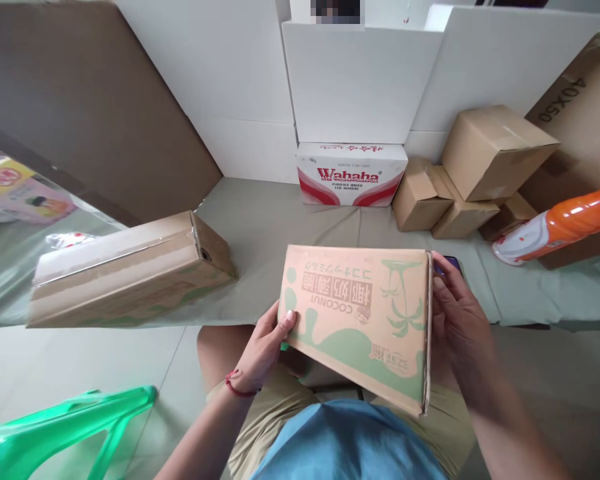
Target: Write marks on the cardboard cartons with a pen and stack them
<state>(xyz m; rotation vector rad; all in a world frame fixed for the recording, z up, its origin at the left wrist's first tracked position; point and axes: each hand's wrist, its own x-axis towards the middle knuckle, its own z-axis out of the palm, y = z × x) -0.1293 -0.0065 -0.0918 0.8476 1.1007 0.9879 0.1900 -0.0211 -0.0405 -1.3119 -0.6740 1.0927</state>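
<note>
A brown cardboard box (350, 320) with green palm-tree print and the word COCONUT is held up over my lap, its lettering upside down to me. My left hand (267, 343) grips the box's left end, thumb on the printed face and the other fingers behind it. At the opposite end, my right hand (460, 313) holds the right edge, fingers along the side; part of that hand is hidden by the box. Behind my right fingers a dark phone-like object (450, 263) partly shows on the table.
Another cardboard box (135, 273) lies at the table's left front. A white Wahaha box (353, 177) stands at the back, with small brown boxes (497, 153) stacked to its right. An orange bottle (565, 223) leans at right. A green plastic stool (80, 427) stands lower left.
</note>
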